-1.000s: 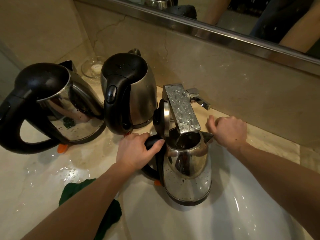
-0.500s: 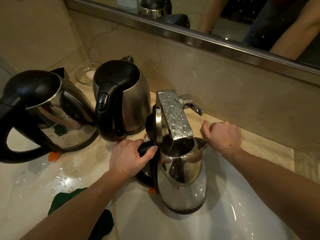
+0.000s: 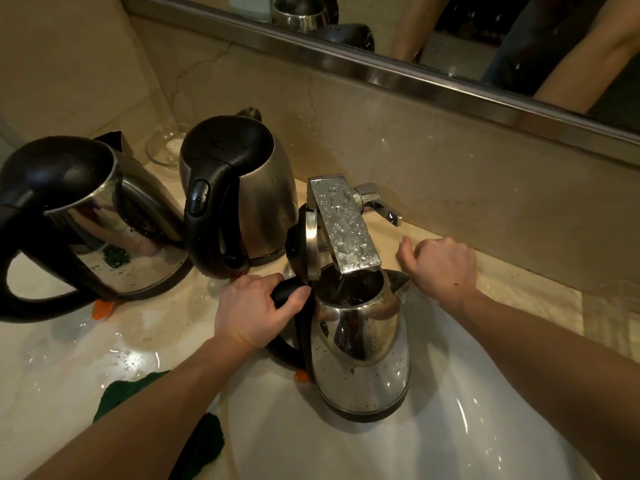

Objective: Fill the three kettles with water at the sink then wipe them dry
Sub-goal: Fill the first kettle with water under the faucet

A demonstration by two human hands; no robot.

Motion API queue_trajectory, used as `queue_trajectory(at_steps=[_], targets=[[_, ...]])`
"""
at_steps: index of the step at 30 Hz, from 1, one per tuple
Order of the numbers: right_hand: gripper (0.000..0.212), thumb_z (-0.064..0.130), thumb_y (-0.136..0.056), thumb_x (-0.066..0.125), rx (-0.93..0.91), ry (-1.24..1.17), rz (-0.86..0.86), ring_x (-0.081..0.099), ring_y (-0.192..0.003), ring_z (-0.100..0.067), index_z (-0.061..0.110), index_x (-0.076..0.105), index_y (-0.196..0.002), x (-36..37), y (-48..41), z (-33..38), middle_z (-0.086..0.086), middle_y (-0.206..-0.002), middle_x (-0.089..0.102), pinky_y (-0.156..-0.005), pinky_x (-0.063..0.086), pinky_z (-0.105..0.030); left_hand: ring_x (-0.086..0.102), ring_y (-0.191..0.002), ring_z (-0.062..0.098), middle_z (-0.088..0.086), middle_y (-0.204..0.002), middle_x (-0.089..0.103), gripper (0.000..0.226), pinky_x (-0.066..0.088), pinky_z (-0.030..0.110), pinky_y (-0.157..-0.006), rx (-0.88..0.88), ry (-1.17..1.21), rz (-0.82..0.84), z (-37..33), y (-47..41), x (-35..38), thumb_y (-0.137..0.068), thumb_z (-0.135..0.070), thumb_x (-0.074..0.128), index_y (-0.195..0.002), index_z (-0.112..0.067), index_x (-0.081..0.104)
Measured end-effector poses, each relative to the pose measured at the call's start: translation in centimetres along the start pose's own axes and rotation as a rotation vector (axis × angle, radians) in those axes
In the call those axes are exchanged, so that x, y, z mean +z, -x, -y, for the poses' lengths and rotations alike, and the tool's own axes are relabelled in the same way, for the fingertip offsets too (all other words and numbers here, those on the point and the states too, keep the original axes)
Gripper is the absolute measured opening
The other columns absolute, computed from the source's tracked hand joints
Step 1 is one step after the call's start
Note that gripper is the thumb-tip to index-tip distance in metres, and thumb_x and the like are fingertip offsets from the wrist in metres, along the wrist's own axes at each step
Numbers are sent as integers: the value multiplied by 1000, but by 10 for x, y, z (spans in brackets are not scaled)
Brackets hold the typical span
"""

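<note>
A steel kettle [image 3: 360, 358] with its lid flipped open stands in the white sink [image 3: 450, 431], its mouth right under the wet square faucet spout [image 3: 343, 223]. My left hand [image 3: 256, 313] grips its black handle. My right hand [image 3: 443, 265] is curled into a fist on the counter just right of the kettle's spout, below the faucet lever [image 3: 379, 204], and holds nothing I can see. Two more kettles with closed black lids stand on the wet counter: one in the middle [image 3: 256, 188], a bigger one at the far left [image 3: 104, 216].
A dark green cloth [image 3: 204, 441] lies on the counter by my left forearm, at the sink's edge. A small glass dish [image 3: 166, 147] sits in the back corner. The marble backsplash and a mirror frame [image 3: 381, 74] run close behind the faucet.
Only my view has shifted a little. The kettle stays under the spout with my left hand on its handle, and my right fist has hardly moved.
</note>
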State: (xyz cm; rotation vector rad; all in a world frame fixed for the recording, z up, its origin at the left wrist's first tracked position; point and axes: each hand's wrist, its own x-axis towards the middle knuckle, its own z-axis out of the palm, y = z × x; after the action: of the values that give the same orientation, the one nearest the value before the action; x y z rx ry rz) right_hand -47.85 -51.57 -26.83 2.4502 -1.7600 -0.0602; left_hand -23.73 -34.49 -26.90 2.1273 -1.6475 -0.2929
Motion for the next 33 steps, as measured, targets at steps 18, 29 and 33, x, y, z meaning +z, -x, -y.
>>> queue_trajectory(at_steps=[18,29,33], targets=[[63,48,-98,23,5,-36,-17,53,-53,-25,15,39,-47,-4,2,2,-7,-52,49,-61,47,-30,43,-54,7,-8,-53,48,60,23,20,-52,14,9,-23,-4,1,-3,-75,-74,17,-66,-27,53],[65,47,-99,24,2,-13,-28,42,-46,-19,13,47,-48,-7,4,3,-5,-49,44,-53,36,-27,45,-53,8,-5,-52,50,67,26,22,-52,14,6,-34,-2,0,-1,-76,-74,18,-67,-22,60],[65,46,-100,26,11,3,-31,39,-45,-18,12,50,-50,-8,4,3,-5,-48,42,-53,34,-27,44,-52,8,-9,-50,45,60,27,25,-53,10,-4,-32,-1,0,1,-77,-74,19,-64,-26,53]])
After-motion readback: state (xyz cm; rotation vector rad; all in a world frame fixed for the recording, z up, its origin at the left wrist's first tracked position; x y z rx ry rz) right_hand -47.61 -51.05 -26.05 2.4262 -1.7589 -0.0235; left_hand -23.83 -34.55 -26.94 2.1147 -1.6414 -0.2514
